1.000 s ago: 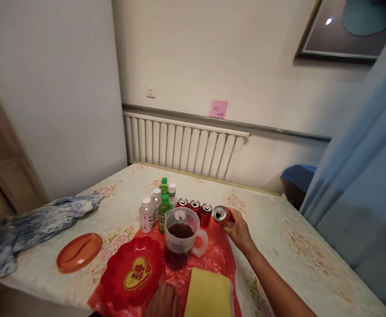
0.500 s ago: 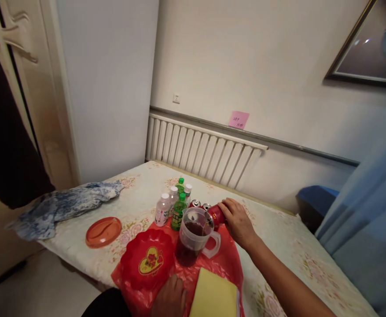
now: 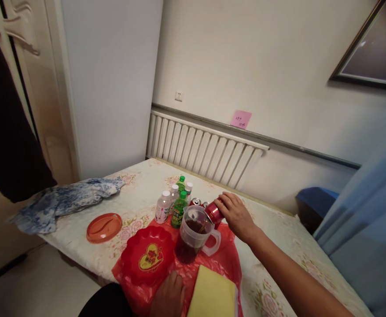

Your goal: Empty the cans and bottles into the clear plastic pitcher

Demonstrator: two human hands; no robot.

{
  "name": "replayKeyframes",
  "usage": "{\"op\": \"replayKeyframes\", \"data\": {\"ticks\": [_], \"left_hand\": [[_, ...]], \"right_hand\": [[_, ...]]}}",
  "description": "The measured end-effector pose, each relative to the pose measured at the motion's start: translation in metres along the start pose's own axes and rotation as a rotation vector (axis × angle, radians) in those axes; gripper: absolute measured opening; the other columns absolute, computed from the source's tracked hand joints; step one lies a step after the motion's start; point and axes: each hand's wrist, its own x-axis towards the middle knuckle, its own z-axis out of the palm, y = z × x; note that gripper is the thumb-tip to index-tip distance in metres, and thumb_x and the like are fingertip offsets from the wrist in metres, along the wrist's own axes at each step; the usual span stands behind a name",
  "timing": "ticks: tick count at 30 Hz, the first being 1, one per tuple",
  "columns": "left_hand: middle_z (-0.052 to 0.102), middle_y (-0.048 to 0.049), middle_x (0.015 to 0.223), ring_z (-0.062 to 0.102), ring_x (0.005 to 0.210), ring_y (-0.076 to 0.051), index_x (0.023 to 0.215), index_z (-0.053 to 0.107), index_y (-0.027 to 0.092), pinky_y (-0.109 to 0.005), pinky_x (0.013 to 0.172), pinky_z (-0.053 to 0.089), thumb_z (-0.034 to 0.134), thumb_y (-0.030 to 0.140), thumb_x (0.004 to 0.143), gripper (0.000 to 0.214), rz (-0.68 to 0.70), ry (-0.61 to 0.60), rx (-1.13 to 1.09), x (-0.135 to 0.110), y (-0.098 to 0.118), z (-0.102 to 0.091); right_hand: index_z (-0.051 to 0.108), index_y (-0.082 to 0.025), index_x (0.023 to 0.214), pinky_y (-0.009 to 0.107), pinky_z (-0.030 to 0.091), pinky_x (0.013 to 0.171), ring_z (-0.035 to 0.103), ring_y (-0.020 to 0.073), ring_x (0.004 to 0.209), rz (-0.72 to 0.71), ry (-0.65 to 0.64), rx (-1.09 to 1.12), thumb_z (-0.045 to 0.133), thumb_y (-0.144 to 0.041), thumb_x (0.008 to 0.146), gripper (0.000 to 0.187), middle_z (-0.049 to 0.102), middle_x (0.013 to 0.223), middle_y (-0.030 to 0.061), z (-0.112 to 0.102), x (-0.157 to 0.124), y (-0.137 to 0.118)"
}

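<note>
My right hand (image 3: 237, 216) is wrapped around a red drink can (image 3: 214, 212), tipped with its mouth over a clear plastic pitcher (image 3: 197, 238). A thin brown stream runs from the can into dark brown liquid (image 3: 186, 252) inside the pitcher. My left hand (image 3: 168, 294) rests palm down on a red plastic sheet (image 3: 140, 294), its fingers laid flat and holding nothing visible. It lies between a red scalloped plate (image 3: 136, 259) with a yellow heart and a yellow notebook (image 3: 212, 293). The pitcher's handle faces right.
Behind the pitcher stand several bottles, including a pink-labelled bottle (image 3: 163, 208) and a green bottle (image 3: 178, 211), beside another can (image 3: 196, 201). An orange lid (image 3: 104, 228) and a blue-white cloth (image 3: 70, 200) lie left on the flowered tablecloth (image 3: 278, 251). A radiator (image 3: 199, 149) runs behind.
The can tilts slightly further over the pitcher, and the pouring stream shows more clearly. My left hand stays in place. The view has shifted a little.
</note>
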Motion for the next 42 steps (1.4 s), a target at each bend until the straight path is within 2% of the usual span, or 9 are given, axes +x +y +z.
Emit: {"op": "replayKeyframes", "data": {"ticks": [9, 14, 25, 32, 35, 37, 40, 42], "left_hand": [[0.067, -0.0039, 0.09, 0.062, 0.08, -0.019, 0.089, 0.061, 0.022, -0.032, 0.074, 0.05, 0.04, 0.016, 0.09, 0.022, -0.013, 0.005, 0.002, 0.0, 0.001, -0.001], [0.066, -0.0034, 0.089, 0.061, 0.08, -0.018, 0.087, 0.06, 0.022, -0.031, 0.076, 0.049, 0.041, 0.017, 0.091, 0.021, -0.002, 0.046, -0.009, -0.001, 0.001, 0.0], [0.067, -0.0041, 0.089, 0.063, 0.08, -0.019, 0.087, 0.061, 0.021, -0.032, 0.074, 0.05, 0.04, 0.016, 0.091, 0.022, 0.01, 0.0, 0.0, 0.001, 0.001, -0.003], [0.067, -0.0031, 0.088, 0.064, 0.08, -0.019, 0.087, 0.061, 0.022, -0.032, 0.075, 0.05, 0.042, 0.017, 0.09, 0.02, 0.011, 0.042, -0.033, 0.001, 0.001, -0.004], [0.067, -0.0026, 0.086, 0.063, 0.078, -0.019, 0.085, 0.06, 0.022, -0.032, 0.073, 0.05, 0.04, 0.017, 0.09, 0.022, 0.012, 0.07, -0.033, 0.002, 0.002, -0.006], [0.066, -0.0026, 0.084, 0.063, 0.077, -0.018, 0.084, 0.06, 0.021, -0.031, 0.073, 0.05, 0.039, 0.016, 0.091, 0.023, 0.012, 0.071, -0.035, 0.003, 0.002, -0.007], [0.066, -0.0029, 0.082, 0.063, 0.076, -0.018, 0.082, 0.06, 0.022, -0.03, 0.072, 0.049, 0.039, 0.015, 0.09, 0.024, 0.017, 0.037, -0.037, 0.004, 0.002, -0.009], [0.066, -0.0029, 0.084, 0.063, 0.078, -0.017, 0.083, 0.06, 0.022, -0.029, 0.073, 0.049, 0.04, 0.015, 0.09, 0.023, 0.024, 0.015, -0.027, 0.004, 0.001, -0.009]], "right_hand": [[0.055, -0.015, 0.128, 0.052, 0.037, 0.106, 0.043, 0.0318, 0.125, -0.044, -0.036, -0.067, 0.046, -0.008, 0.091, 0.04, 0.057, 0.126, 0.0154, -0.003, 0.003, 0.001], [0.054, -0.017, 0.13, 0.053, 0.035, 0.106, 0.042, 0.0308, 0.127, -0.038, -0.033, -0.025, 0.046, -0.007, 0.09, 0.042, 0.058, 0.127, 0.0162, -0.003, 0.002, 0.001], [0.054, -0.016, 0.129, 0.052, 0.034, 0.107, 0.04, 0.0309, 0.128, -0.035, -0.048, -0.026, 0.046, -0.006, 0.089, 0.042, 0.057, 0.127, 0.0163, 0.0, 0.001, -0.001], [0.053, -0.017, 0.13, 0.052, 0.035, 0.107, 0.04, 0.0305, 0.128, -0.016, -0.046, 0.001, 0.046, -0.008, 0.09, 0.042, 0.057, 0.126, 0.016, 0.004, -0.002, -0.003], [0.054, -0.018, 0.128, 0.052, 0.037, 0.105, 0.043, 0.0303, 0.125, 0.062, -0.005, 0.082, 0.049, -0.011, 0.089, 0.04, 0.058, 0.124, 0.0157, 0.011, -0.009, -0.001], [0.054, -0.018, 0.128, 0.051, 0.038, 0.104, 0.046, 0.0299, 0.122, 0.163, 0.016, 0.206, 0.054, -0.011, 0.085, 0.044, 0.057, 0.124, 0.0154, 0.018, -0.018, 0.001], [0.056, -0.018, 0.126, 0.05, 0.04, 0.103, 0.051, 0.0293, 0.117, 0.44, 0.067, 0.522, 0.065, -0.013, 0.07, 0.056, 0.059, 0.124, 0.0131, 0.036, -0.039, 0.004], [0.059, -0.018, 0.122, 0.05, 0.045, 0.099, 0.057, 0.0296, 0.112, 0.649, 0.119, 0.67, 0.068, -0.017, 0.064, 0.058, 0.062, 0.121, 0.012, 0.053, -0.057, 0.002]]}}
